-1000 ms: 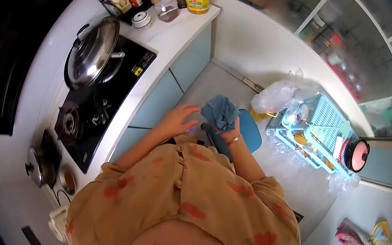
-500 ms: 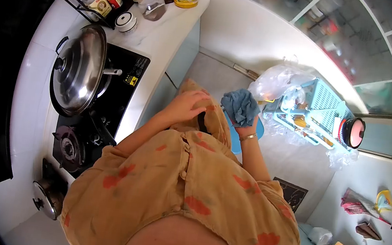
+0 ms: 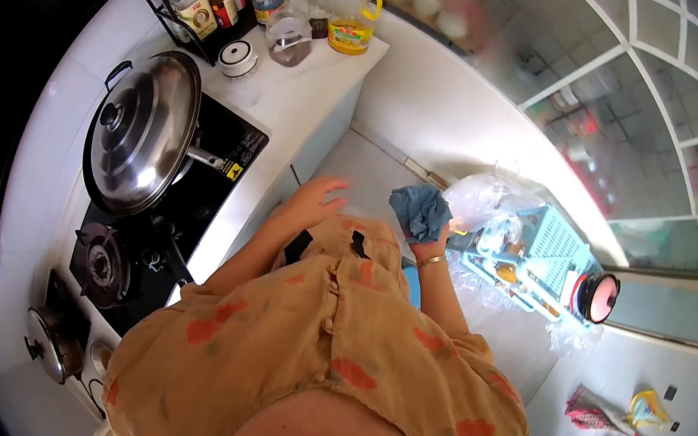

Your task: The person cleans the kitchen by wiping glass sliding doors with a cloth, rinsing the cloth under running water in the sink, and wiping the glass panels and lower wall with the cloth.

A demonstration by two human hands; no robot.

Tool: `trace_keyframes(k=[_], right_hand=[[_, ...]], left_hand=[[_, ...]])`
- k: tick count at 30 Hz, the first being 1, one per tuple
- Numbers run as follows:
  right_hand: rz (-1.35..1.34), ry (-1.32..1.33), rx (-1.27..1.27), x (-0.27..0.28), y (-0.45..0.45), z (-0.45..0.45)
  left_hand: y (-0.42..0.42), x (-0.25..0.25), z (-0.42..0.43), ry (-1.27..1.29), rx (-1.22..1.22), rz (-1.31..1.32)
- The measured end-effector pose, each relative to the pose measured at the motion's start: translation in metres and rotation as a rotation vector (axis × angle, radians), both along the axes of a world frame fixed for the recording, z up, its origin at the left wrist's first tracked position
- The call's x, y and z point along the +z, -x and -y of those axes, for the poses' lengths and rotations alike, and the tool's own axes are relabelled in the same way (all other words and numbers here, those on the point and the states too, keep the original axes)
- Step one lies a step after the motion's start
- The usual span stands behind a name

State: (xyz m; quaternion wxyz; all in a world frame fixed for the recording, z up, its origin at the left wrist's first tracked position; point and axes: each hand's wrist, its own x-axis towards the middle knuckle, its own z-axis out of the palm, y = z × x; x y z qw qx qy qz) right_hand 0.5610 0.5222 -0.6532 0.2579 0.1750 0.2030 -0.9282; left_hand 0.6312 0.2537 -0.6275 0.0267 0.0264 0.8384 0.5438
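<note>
A crumpled blue-grey cloth (image 3: 421,211) is bunched in my right hand (image 3: 430,249), in front of my body to the right. The fingers are largely hidden beneath the cloth, and a bracelet circles that wrist. My left hand (image 3: 313,203) is empty, its fingers stretched out and apart, in front of my lower body beside the counter's edge. Nearest to it on the left is the white countertop (image 3: 306,104) with the black gas stove (image 3: 225,129). A wok covered by a domed steel lid (image 3: 146,128) sits on the stove.
Bottles, jars and a yellow-capped oil jug (image 3: 353,22) crowd the counter's far end. On the right stands a light-blue plastic rack (image 3: 559,248) with plastic bags and a pot (image 3: 599,298). Part of a blue stool (image 3: 414,287) shows behind my right wrist. A smaller lidded pot (image 3: 54,347) stands lower left.
My left hand has moved away from my clothes toward the counter side. My right hand still holds the cloth, a little lower in view. The whole view has tilted, showing more of the counter's far end.
</note>
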Motion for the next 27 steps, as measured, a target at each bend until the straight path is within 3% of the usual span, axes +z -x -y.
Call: trace_keyframes(k=[3,6,7,9,10,11,12,14,16,18,20,23,26,27], right_hand=[[-0.224,0.044,0.029,-0.034,0.055,-0.008],[-0.069,0.042,-0.056,-0.054,0.119,-0.014],[-0.219,0.172,-0.037,-0.067,0.145,-0.015],[-0.310,0.185,-0.031,-0.095,0.195,-0.021],[-0.404,0.192,-0.045,-0.082,0.214,-0.015],[-0.207,0.053,-0.162,-0.071,0.224,-0.013],[-0.197,0.073,-0.157,-0.073,0.239,-0.014],[-0.304,-0.243,-0.236,-0.082,0.274,-0.018],[-0.306,-0.232,-0.302,-0.077,0.292,-0.018],[-0.310,-0.359,-0.643,-0.074,0.301,-0.017],[-0.488,-0.382,-0.731,-0.065,0.301,-0.024],[-0.677,-0.427,-0.757,-0.129,0.320,-0.050],[-0.700,-0.588,-0.983,-0.140,0.331,-0.043],[-0.757,-1.300,-1.045,-0.151,0.333,-0.041]], left_hand=[[0.018,-0.009,-0.002,0.042,0.115,0.092],[0.045,-0.022,-0.008,0.081,0.148,0.095],[0.057,-0.019,-0.011,0.131,0.146,0.083],[0.089,-0.024,-0.019,0.189,0.167,0.069],[0.102,-0.030,-0.020,0.215,0.196,0.031],[0.112,-0.036,-0.024,0.242,0.220,0.002],[0.127,-0.035,-0.027,0.263,0.227,0.009],[0.162,-0.037,-0.036,0.199,0.263,0.040],[0.195,-0.058,-0.041,0.227,0.246,-0.026],[0.227,-0.086,-0.046,0.252,0.219,-0.091],[0.262,-0.117,-0.052,0.287,0.208,-0.234],[0.319,-0.140,-0.068,0.268,0.197,-0.306],[0.378,-0.180,-0.073,0.296,0.237,-0.431],[0.397,-0.196,-0.074,0.289,0.238,-0.445]])
